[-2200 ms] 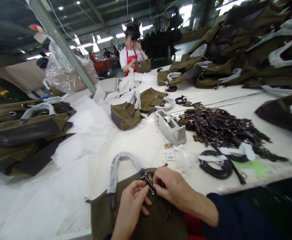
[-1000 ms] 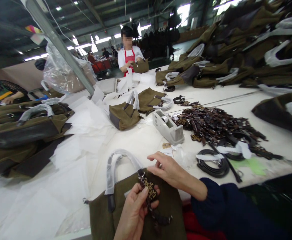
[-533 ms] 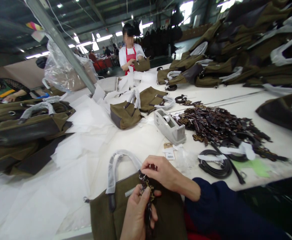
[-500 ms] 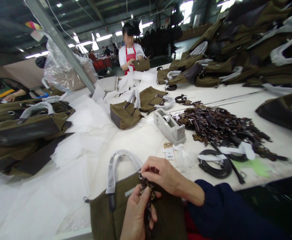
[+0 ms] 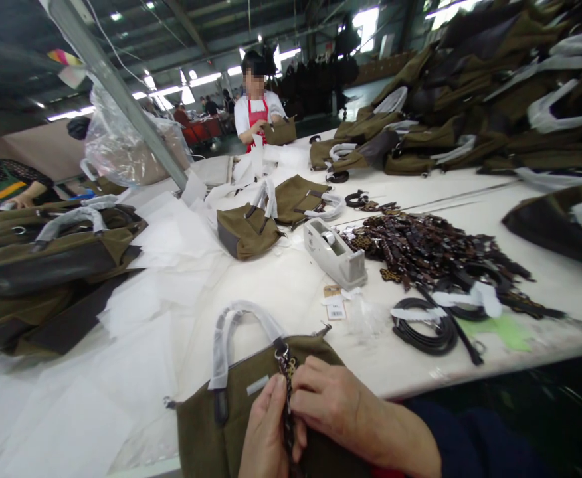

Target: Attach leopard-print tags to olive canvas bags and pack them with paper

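Note:
An olive-green handbag (image 5: 206, 431) stands in front of me, its arched handle (image 5: 221, 345) wrapped in white paper or film. From the base of that handle hangs a dark braided bag charm (image 5: 284, 364) with small brass-coloured pieces and a metal clasp at its top. My left hand (image 5: 266, 425) grips the charm between thumb and fingers. Just right of it, my right hand (image 5: 335, 405) has its fingers closed on the same charm; the fingertips are partly hidden. A small pale label (image 5: 258, 386) shows on the bag's front.
A grey tape dispenser (image 5: 335, 255) stands ahead, beside a heap of dark charms (image 5: 430, 249). Coiled black straps (image 5: 423, 328) and a tag (image 5: 335, 304) lie to the right. White sheets (image 5: 136, 372) and stacked bags (image 5: 56, 265) are left. A co-worker (image 5: 258, 109) handles a bag across the table.
My right hand has moved down from the charm's top clasp to its middle, uncovering the clasp and the bag's upper right edge. My left hand stays on the charm.

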A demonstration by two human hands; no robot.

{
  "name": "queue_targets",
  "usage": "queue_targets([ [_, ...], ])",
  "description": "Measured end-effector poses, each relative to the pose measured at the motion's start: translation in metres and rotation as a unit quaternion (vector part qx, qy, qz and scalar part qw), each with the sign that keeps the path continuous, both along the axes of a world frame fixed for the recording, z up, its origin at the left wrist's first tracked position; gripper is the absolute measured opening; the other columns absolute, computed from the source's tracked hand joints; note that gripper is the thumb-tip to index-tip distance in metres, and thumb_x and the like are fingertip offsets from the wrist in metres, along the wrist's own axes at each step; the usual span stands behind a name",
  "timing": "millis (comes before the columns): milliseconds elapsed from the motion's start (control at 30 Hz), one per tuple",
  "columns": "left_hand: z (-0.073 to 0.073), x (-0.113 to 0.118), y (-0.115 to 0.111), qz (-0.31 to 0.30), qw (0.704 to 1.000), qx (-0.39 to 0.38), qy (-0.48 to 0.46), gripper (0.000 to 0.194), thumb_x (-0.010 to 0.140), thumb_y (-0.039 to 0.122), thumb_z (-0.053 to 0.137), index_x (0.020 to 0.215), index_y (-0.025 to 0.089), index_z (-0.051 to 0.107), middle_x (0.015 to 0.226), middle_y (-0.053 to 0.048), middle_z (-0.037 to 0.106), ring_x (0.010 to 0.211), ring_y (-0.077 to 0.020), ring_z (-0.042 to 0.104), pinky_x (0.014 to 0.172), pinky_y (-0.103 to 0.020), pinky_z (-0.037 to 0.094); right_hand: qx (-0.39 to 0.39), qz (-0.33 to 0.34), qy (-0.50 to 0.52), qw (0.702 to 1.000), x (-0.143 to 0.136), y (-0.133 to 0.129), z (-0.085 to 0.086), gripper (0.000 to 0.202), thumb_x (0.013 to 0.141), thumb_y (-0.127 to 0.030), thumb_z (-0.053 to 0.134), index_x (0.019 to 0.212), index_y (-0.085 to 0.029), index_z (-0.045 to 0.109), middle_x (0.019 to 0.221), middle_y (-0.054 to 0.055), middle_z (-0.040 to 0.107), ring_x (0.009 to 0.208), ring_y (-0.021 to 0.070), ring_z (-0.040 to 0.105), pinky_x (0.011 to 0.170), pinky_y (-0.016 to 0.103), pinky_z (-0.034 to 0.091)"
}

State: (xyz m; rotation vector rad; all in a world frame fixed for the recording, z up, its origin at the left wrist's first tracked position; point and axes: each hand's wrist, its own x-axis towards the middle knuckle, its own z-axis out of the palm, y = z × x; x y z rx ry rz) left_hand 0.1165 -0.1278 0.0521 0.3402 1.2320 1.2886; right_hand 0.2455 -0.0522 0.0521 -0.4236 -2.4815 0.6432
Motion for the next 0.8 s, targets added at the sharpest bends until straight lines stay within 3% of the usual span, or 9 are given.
queue_targets([
  [67, -0.002, -0.002, 0.001, 0.005, 1.000, -0.009, -0.007, 0.035, 0.079, 0.049, 0.072, 0.081, 0.017, 0.059, 0.043, 0.009, 0.047, 0.031, -0.0028, 0.033, 0.030, -0.011, 0.024, 0.005, 0.006, -0.002, 1.000, 0.001, -0.001, 0.006, 0.017, 0.096, -0.023, 0.054, 0.080, -0.017, 0.056, 0.089, 0.003, 0.061, 0.079, 0.0153, 0.047, 0.067, 0.027, 0.042],
  [167, -0.003, -0.004, 0.001, -0.002, 1.000, -0.019, -0.005, 0.039, 0.077, 0.049, 0.074, 0.091, 0.015, 0.060, 0.044, 0.010, 0.047, 0.030, -0.0026, 0.035, 0.029, -0.011, 0.026, -0.054, 0.007, 0.019, 0.998, 0.008, 0.006, 0.019, 0.009, 0.095, -0.021, 0.055, 0.090, -0.017, 0.062, 0.097, 0.004, 0.061, 0.090, 0.0155, 0.052, 0.077, 0.025, 0.045],
  [333, -0.010, -0.006, 0.002, -0.028, 0.999, -0.021, 0.016, 0.045, 0.077, 0.052, 0.073, 0.093, 0.014, 0.057, 0.069, -0.001, 0.069, 0.030, -0.0016, 0.043, 0.027, -0.011, 0.025, -0.150, -0.114, 0.038, 0.981, 0.004, 0.056, 0.028, 0.010, 0.093, -0.025, 0.058, 0.097, -0.017, 0.063, 0.096, 0.005, 0.062, 0.089, 0.0157, 0.056, 0.081, 0.027, 0.045],
  [433, -0.015, -0.007, 0.003, -0.040, 0.999, -0.022, 0.028, 0.047, 0.077, 0.055, 0.071, 0.091, 0.014, 0.055, 0.072, -0.005, 0.072, 0.028, -0.0013, 0.042, 0.027, -0.011, 0.024, -0.162, -0.159, -0.054, 0.972, -0.025, 0.092, 0.020, 0.028, 0.088, -0.039, 0.064, 0.102, -0.015, 0.063, 0.093, 0.007, 0.064, 0.083, 0.0179, 0.057, 0.075, 0.029, 0.043],
  [567, -0.014, -0.008, 0.003, -0.041, 0.998, -0.018, 0.035, 0.047, 0.078, 0.057, 0.069, 0.089, 0.014, 0.055, 0.071, -0.005, 0.072, 0.028, -0.0013, 0.042, 0.027, -0.010, 0.023, -0.282, -0.091, -0.189, 0.936, -0.072, 0.118, -0.003, 0.047, 0.075, -0.060, 0.068, 0.085, -0.014, 0.065, 0.073, 0.004, 0.062, 0.065, 0.0156, 0.051, 0.059, 0.027, 0.035],
  [700, -0.006, -0.007, 0.000, -0.041, 0.998, -0.026, 0.042, 0.048, 0.077, 0.057, 0.070, 0.091, 0.014, 0.056, 0.071, -0.005, 0.072, 0.028, -0.0006, 0.041, 0.027, -0.010, 0.022, -0.381, -0.053, -0.154, 0.910, -0.089, 0.116, -0.025, 0.037, 0.071, -0.046, 0.073, 0.069, -0.012, 0.060, 0.062, -0.002, 0.051, 0.059, 0.0111, 0.041, 0.053, 0.024, 0.028],
  [800, 0.002, -0.004, -0.004, -0.055, 0.997, -0.034, 0.050, 0.049, 0.074, 0.058, 0.071, 0.090, 0.015, 0.056, 0.068, -0.005, 0.072, 0.027, -0.0009, 0.041, 0.027, -0.010, 0.019, -0.415, -0.058, -0.122, 0.900, -0.080, 0.107, -0.025, 0.024, 0.077, -0.035, 0.065, 0.078, -0.011, 0.062, 0.064, -0.003, 0.052, 0.060, 0.0100, 0.042, 0.053, 0.022, 0.030],
])
